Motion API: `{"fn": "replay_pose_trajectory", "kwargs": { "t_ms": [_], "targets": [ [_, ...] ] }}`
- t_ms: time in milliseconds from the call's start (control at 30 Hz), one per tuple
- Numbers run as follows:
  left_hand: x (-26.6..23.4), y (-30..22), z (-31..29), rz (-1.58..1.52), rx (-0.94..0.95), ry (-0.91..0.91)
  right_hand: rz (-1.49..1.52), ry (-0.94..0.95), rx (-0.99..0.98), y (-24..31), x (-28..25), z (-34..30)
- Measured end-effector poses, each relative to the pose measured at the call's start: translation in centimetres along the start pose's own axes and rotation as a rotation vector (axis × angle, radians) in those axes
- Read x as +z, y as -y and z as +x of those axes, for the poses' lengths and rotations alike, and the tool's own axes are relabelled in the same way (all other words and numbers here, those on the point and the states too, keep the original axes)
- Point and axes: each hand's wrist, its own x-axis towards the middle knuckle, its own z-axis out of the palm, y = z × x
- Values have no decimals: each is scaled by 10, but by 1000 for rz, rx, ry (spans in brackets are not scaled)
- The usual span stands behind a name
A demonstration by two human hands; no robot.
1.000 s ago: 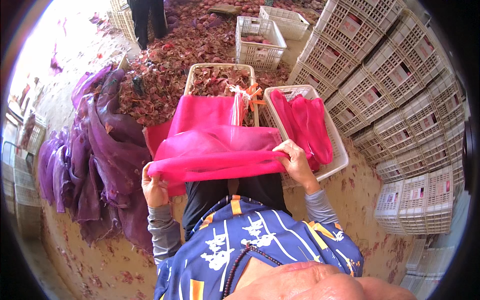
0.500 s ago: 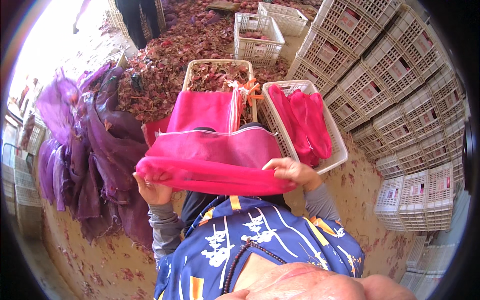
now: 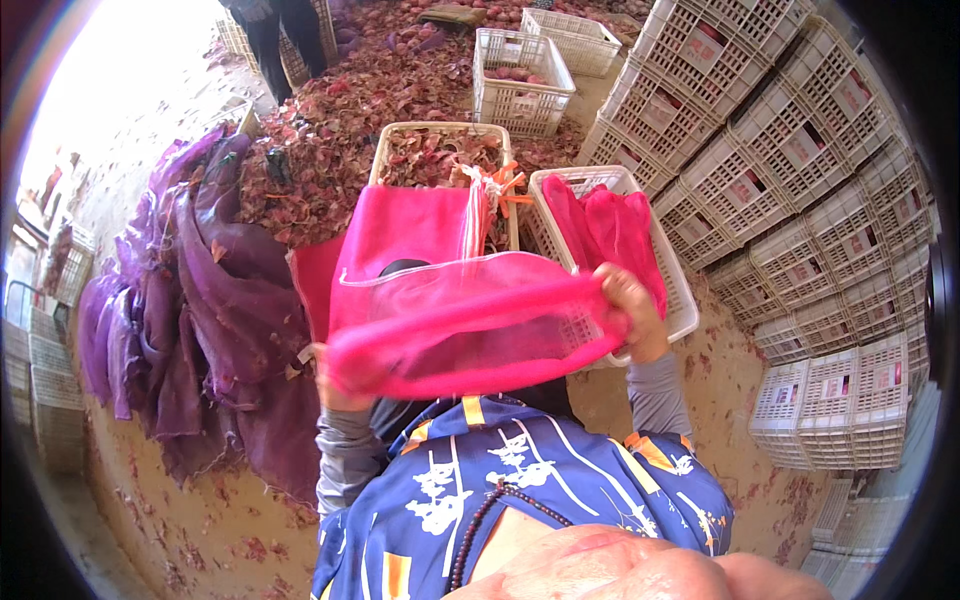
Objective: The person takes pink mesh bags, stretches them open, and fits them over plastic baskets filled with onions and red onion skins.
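Observation:
A bright pink mesh bag is stretched between my hands above my lap, its thick rolled band nearest me and its mesh partly see-through. My right hand is closed round the bag's right end. At the other end, my left hand grips the bag, its fingers mostly hidden by the blurred fabric. Beyond it lie flat pink mesh bags, with white and orange ties at their right side. Bunched pink mesh bags sit in a pale plastic crate to the right.
Purple netting is heaped at left. Ahead, a pale crate holds dry skins, with more skins spread over the floor. Stacked crates line the right side. Farther off, another crate contains red onions, and a person stands far left.
Both hands have moved right with the pink mesh bag. My right hand rose, tilting the bag up at that end. The distant person has shifted slightly.

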Motion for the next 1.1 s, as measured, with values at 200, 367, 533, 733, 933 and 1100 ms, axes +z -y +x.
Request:
{"fn": "replay_pose_trajectory", "kwargs": {
  "t_ms": [200, 367, 533, 733, 933, 1100],
  "targets": [
    [-6, -42, 31, 361, 129, -83, -149, 297, 363, -6, 36, -18],
    [3, -28, 28, 211, 296, -326, -709, 238, -27, -4, 26, -4],
    [40, -26, 22, 291, -57, -177, -776, -268, -463, -12, -3, 26],
    [21, -23, -9, 314, -284, 158, 514, 279, 77, -17, -41, 24],
    [-4, -27, 9, -224, 4, -16, -641, 329, -55, -12, 20, -5],
    [11, -18, 16, 123, 190, -338, -1021, -87, -208, -23, 30, 2]
  ]
}}
